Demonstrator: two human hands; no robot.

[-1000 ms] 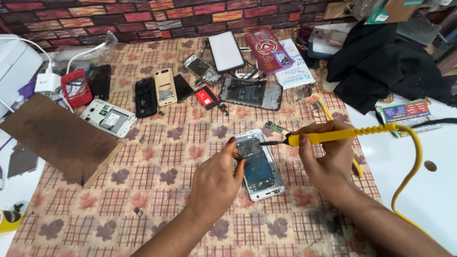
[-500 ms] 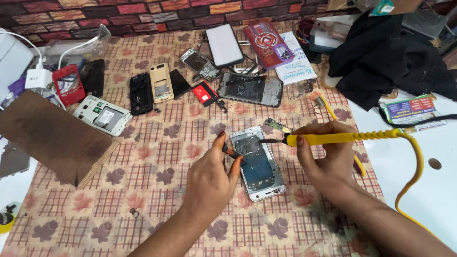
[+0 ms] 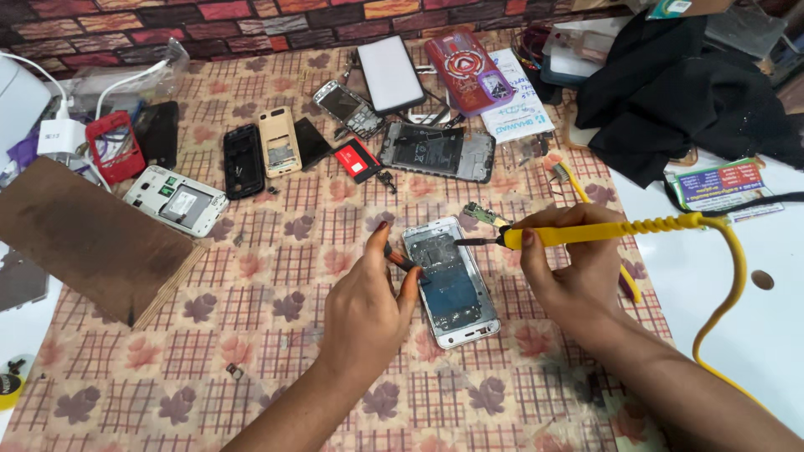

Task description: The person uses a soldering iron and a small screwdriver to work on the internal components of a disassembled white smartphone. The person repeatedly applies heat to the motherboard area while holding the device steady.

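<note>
The opened white smartphone (image 3: 450, 283) lay back-up on the patterned table (image 3: 276, 368), its circuit board already bared. The right hand (image 3: 572, 269) was closed around a yellow soldering iron (image 3: 603, 232), whose dark tip met the board near the phone's far end. The left hand (image 3: 366, 303) pinched slim tweezers (image 3: 402, 260) at the phone's left edge. The phone remained uncovered, with the board work seemingly unfinished. Farther off lay a gutted phone frame (image 3: 435, 153), a red battery (image 3: 356, 160), a black handset (image 3: 243, 161) and a white phone shell (image 3: 176, 201). A small loose component (image 3: 483, 215) lay just beyond the phone, close to the tip.
</note>
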